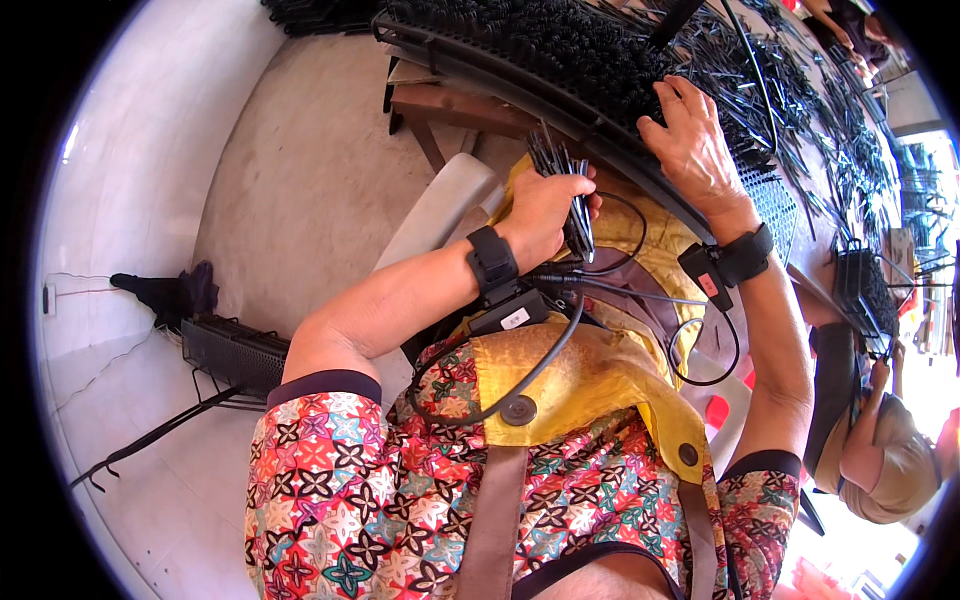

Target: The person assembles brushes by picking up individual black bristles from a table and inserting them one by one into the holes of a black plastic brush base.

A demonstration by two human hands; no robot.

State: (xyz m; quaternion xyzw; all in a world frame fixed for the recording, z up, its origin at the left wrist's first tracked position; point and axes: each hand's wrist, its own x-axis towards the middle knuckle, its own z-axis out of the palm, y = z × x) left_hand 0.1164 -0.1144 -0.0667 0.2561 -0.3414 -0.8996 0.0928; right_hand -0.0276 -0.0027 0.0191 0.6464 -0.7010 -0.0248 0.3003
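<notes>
My left hand [550, 212] is closed around a bundle of thin black sticks [579, 228], their ends showing above and below the fist. My right hand [690, 142] is at the near rim of a long black basket [600, 128], its thumb and fingers apart. I see nothing between those fingers. Densely packed black pieces [560, 50] fill the basket; their exact kind is too small to tell. Both wrists wear black straps with small boxes and cables attached.
Loose black sticks [800, 130] spread over the surface beyond the basket. A brown wooden support [460, 108] stands under it. Another black basket [235, 352] is at the left. At the right, a person [890, 450] works beside a filled black basket [865, 290]; another person [850, 30] is farther back.
</notes>
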